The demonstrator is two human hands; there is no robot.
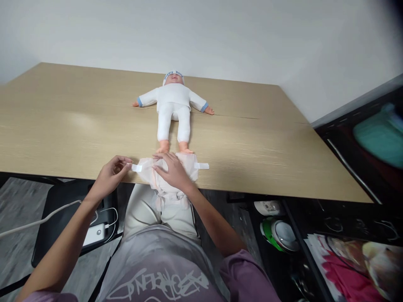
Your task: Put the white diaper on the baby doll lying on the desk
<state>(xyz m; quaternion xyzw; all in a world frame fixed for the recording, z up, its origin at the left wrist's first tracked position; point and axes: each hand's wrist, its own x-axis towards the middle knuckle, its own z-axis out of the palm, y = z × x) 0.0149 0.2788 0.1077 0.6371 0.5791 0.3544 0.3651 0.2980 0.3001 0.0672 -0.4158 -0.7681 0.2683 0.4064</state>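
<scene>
A baby doll (174, 110) in white clothes and a cap lies on its back on the wooden table (252, 138), feet towards me. A white diaper (189, 165) lies at the table's near edge, just below the doll's feet, partly hanging over the edge. My left hand (110, 174) pinches the diaper's left tape tab (136, 167). My right hand (170, 167) lies flat on the diaper with fingers spread, pressing it down. The right tape tab (201, 166) sticks out free.
A black chair (56, 218) stands at the lower left with a white charger and cables on it. Black shelving (346, 218) at the right holds a green-rimmed bowl (278, 235), a mug and colourful items. A white wall rises behind the table.
</scene>
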